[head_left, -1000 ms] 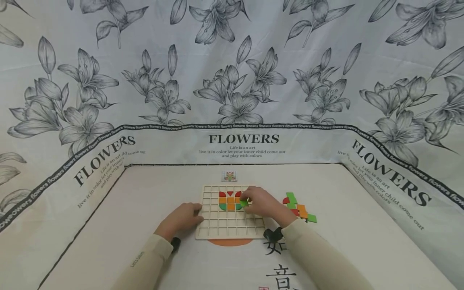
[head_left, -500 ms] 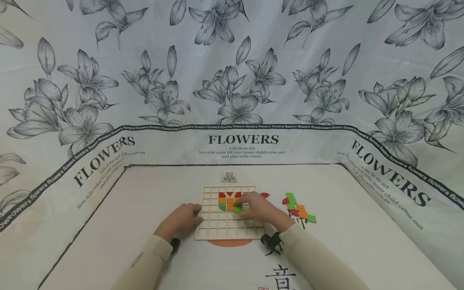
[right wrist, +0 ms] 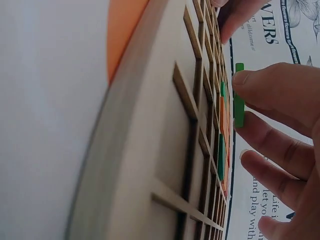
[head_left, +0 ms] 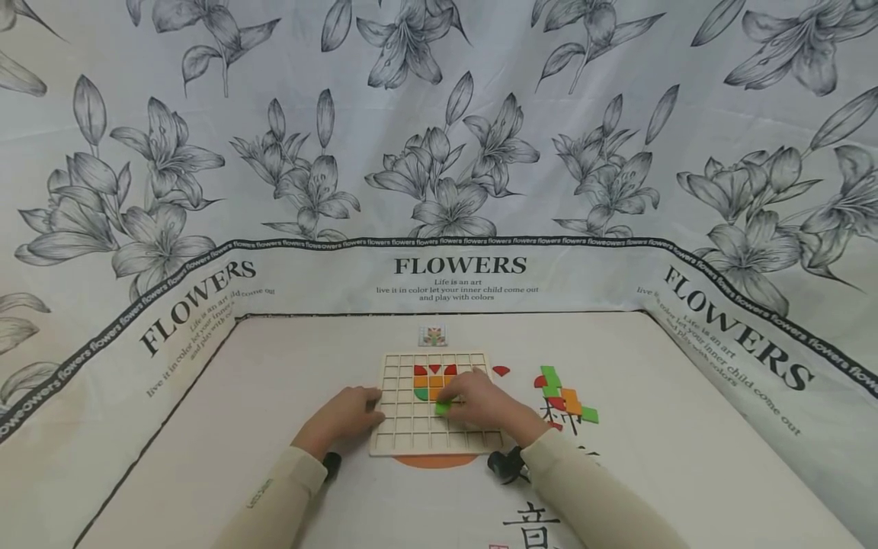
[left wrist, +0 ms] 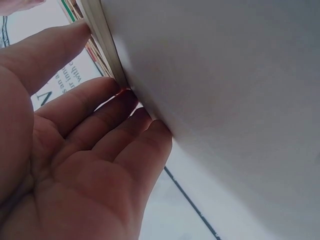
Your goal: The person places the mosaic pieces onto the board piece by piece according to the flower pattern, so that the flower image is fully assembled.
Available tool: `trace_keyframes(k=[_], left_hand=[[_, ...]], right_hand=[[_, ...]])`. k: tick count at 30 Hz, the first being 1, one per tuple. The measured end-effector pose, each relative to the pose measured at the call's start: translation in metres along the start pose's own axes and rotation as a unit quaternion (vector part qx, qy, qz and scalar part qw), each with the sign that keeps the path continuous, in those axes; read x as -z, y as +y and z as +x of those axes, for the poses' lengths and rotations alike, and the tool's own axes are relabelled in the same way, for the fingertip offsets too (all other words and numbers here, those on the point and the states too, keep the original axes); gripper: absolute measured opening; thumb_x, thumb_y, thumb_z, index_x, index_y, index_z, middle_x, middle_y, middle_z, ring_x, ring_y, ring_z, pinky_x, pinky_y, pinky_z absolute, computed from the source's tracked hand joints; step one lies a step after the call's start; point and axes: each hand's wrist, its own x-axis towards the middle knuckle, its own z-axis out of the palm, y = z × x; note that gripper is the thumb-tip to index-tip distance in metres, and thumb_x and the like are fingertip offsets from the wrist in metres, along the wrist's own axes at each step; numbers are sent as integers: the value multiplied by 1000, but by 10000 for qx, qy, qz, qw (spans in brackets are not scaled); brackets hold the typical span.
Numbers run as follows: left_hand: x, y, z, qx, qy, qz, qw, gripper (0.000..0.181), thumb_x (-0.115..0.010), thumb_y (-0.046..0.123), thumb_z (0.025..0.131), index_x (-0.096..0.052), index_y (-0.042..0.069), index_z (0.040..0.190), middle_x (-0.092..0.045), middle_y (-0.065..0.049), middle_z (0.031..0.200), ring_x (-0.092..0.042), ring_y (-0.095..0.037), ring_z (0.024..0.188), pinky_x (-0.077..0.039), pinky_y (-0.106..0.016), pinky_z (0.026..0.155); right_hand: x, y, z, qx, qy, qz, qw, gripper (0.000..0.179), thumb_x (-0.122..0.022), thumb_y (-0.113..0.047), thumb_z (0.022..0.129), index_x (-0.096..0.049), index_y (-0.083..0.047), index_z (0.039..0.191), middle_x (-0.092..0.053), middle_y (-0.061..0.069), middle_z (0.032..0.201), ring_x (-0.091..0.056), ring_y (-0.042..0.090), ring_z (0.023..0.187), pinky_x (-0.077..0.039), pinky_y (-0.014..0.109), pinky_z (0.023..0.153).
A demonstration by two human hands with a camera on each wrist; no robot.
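Observation:
My right hand (head_left: pixel 487 400) pinches a light green tile (right wrist: pixel 240 95) between thumb and fingers, close over the wooden grid board (head_left: pixel 403 427). In the right wrist view the tile stands on edge, held apart from the board's surface. Red, orange and dark green pieces (head_left: pixel 430 381) fill several cells in the upper middle of the grid, and my right fingers partly hide them. At the board's left side my left hand (head_left: pixel 343 415) rests its fingertips against the edge; the left wrist view shows the thumb and loosely bent fingers (left wrist: pixel 145 145) touching the side.
A small picture card (head_left: pixel 433 336) lies behind the board. Right of it is a lone red piece (head_left: pixel 501 370), and farther right a loose cluster of green, orange and red tiles (head_left: pixel 569 400). Flower-printed cloth (head_left: pixel 453 191) surrounds the table at the back and sides.
My right hand has moved left and toward me over the board with the green tile, uncovering the lone red piece. My left hand has stayed at the board's edge.

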Motion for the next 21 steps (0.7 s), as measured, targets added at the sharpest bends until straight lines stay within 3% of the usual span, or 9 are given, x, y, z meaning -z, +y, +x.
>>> trace_keyframes(k=[6,13,17,21], left_hand=[[-1,0,0,22,-25,-5,10000,53,-67,29,90,-55,6,137,-53,-14,142,-43,-35,137,-35,-49,113],[0,0,-1,19,-8,-16,10000,53,-66,28,90,-55,5,137,-53,-15,142,-43,-34,137,-35,-49,113],[1,1,-3,41,-3,-109,9999,53,-66,28,91,-54,5,137,-53,-14,143,-43,-34,137,-35,-49,113],[2,3,-5,28,1,-134,9999,53,-66,27,90,-54,5,137,-53,-14,143,-42,-34,137,-36,-50,112]], right_hand=[[-3,-6,0,-46,-149,-195,9997,22,-69,-24,86,-76,-21,106,-71,-11,106,-60,9,98,-38,42,101],[-4,-9,0,13,-218,-411,9989,19,-68,-24,85,-77,-23,103,-72,-12,102,-62,9,98,-28,55,113],[-4,-11,2,96,-168,-465,9987,18,-67,-21,86,-77,-23,101,-71,-10,101,-62,10,98,-24,60,114],[-4,-12,5,99,-80,-444,9989,18,-67,-17,86,-78,-19,100,-72,-7,101,-62,13,99,-30,57,110]])
